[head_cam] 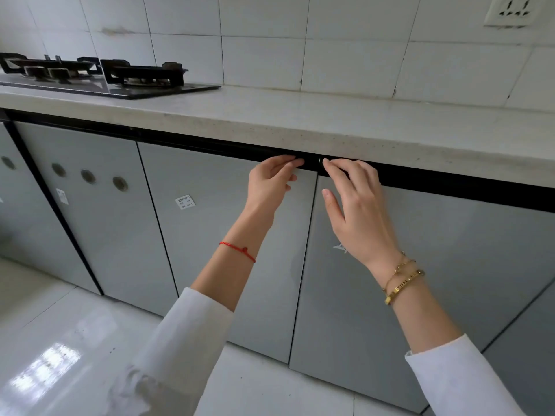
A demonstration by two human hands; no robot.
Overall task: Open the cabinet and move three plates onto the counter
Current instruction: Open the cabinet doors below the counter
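While both grey cabinet doors remain closed beneath the bench, no plates are visible; presumably they sit inside. The left hand hooks curled fingertips over the left door's top edge; the right hand rests loosely spread at the right door's top corner, its grip unclear. Risk: fingertips slipping off the handle-less edge, or swinging doors striking the person's legs. A gas hob stands well left; a wall socket sits above.
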